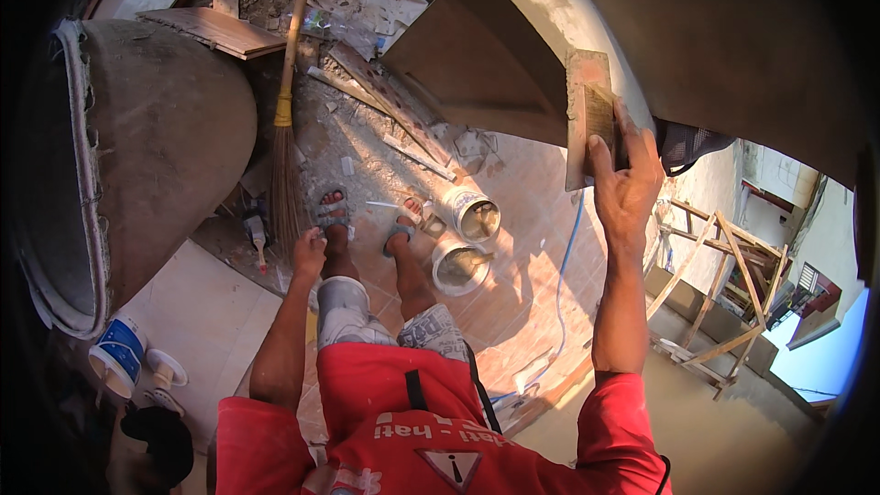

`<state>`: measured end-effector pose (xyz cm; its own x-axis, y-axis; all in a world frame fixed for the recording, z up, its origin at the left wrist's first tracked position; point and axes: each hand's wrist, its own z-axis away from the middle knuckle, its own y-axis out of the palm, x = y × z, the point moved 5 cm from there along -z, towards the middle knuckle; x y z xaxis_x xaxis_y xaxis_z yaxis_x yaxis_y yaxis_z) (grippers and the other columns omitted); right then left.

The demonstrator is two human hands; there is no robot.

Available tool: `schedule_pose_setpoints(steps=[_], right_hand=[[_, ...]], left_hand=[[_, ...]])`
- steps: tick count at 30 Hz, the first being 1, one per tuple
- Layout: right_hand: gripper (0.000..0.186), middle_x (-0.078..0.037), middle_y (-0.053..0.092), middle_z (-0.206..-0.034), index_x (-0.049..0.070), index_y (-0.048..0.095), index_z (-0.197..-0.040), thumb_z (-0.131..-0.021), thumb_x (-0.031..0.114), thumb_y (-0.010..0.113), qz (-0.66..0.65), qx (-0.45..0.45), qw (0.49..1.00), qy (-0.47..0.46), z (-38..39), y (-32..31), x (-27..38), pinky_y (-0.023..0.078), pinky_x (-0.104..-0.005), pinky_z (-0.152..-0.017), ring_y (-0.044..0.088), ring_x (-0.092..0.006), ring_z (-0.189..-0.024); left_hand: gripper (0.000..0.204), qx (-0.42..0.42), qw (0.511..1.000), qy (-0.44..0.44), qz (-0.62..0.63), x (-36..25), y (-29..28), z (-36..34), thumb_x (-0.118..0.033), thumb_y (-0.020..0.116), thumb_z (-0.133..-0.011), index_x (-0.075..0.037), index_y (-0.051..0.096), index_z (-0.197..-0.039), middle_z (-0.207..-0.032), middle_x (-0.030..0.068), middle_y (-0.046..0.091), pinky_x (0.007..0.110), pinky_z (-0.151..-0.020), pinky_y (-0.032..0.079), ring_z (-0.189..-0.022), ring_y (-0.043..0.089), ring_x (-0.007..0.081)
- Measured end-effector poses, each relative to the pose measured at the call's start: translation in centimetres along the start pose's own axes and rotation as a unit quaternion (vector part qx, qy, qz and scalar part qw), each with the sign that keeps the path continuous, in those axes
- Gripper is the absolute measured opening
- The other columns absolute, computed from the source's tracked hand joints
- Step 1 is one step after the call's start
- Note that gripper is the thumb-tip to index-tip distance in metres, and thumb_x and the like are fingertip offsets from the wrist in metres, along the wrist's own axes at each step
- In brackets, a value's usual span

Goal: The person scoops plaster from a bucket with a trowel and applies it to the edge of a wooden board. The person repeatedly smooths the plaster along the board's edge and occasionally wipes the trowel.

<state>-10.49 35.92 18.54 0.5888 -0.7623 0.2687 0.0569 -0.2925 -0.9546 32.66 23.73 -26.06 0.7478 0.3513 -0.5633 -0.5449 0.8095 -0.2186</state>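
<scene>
My right hand (628, 174) is raised and wrapped round the grip of a wooden plastering float (577, 115). The float's flat board lies against the pale rounded edge (559, 14) of a curved grey plastered wall. Low over the floor, my left hand (310, 252) hangs beside my leg with its fingers curled; whatever it may hold is hidden. Near it stand a straw broom (284, 170) and a paintbrush (256, 236). Two buckets, one (477, 218) behind the other (460, 268), sit by my sandalled feet with mortar-like material inside.
Planks (394, 101) and rubble cover the floor ahead. A large curved plastered form (165, 128) fills the left side, above a blue-and-white bucket (119, 356). A blue hose (561, 284) crosses the tiles (504, 302). Wooden scaffolding (733, 284) stands at right; a dark-capped person (158, 445) is lower left.
</scene>
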Motion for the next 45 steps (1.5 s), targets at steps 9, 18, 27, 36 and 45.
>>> schedule_pose_setpoints(steps=[9,18,27,36,45], right_hand=[[0.045,-0.016,0.059,-0.087,-0.001,0.06,-0.126,-0.082,0.003,0.065,-0.058,-0.087,0.995,0.001,1.4,-2.4,-0.6,0.047,-0.0315,-0.074,0.059,-0.022,-0.079],[0.046,-0.008,0.048,-0.077,0.0,0.06,-0.127,-0.082,0.006,0.067,0.019,-0.013,1.0,0.013,2.2,-1.5,-1.2,0.042,-0.0302,-0.065,0.049,-0.0172,-0.07],[0.046,-0.01,0.051,-0.08,-0.002,0.06,-0.126,-0.081,0.003,0.065,0.001,-0.006,0.999,0.033,-1.3,-2.3,1.6,0.043,-0.0303,-0.068,0.05,-0.0191,-0.071],[0.046,-0.012,0.057,-0.086,-0.003,0.058,-0.128,-0.083,0.006,0.065,0.008,-0.002,0.998,0.055,2.7,-3.6,-3.8,0.045,-0.031,-0.073,0.055,-0.0201,-0.078],[0.047,-0.012,0.058,-0.083,0.006,0.062,-0.127,-0.08,0.007,0.067,-0.013,0.0,0.999,-0.047,-6.0,1.3,7.7,0.047,-0.0333,-0.069,0.057,-0.0224,-0.072]], left_hand=[[0.032,-0.035,0.998,-0.018,-0.046,2.5,-4.3,0.4,-0.013,0.06,-0.089,-0.001,0.062,-0.118,-0.092,0.0156,0.068,0.034,-0.079,0.05,-0.085,0.065,0.022],[0.04,0.01,0.995,-0.088,0.039,-0.6,-4.8,0.7,-0.017,0.06,-0.089,-0.009,0.056,-0.128,-0.1,0.0059,0.064,0.028,-0.059,0.051,-0.069,0.058,0.0141],[0.037,-0.021,0.995,-0.084,0.05,-1.0,-6.5,0.0,-0.013,0.062,-0.089,-0.004,0.059,-0.125,-0.082,0.0046,0.063,0.028,-0.057,0.047,-0.064,0.057,0.0125],[0.039,-0.002,0.995,-0.089,0.046,-3.1,-5.8,-0.2,-0.012,0.062,-0.088,-0.002,0.058,-0.126,-0.083,0.005,0.063,0.03,-0.054,0.047,-0.061,0.056,0.0126],[0.041,0.003,0.996,-0.081,0.022,-0.1,-5.4,-1.3,-0.015,0.06,-0.088,-0.008,0.057,-0.128,-0.087,0.0027,0.064,0.026,-0.052,0.047,-0.057,0.056,0.0115]])
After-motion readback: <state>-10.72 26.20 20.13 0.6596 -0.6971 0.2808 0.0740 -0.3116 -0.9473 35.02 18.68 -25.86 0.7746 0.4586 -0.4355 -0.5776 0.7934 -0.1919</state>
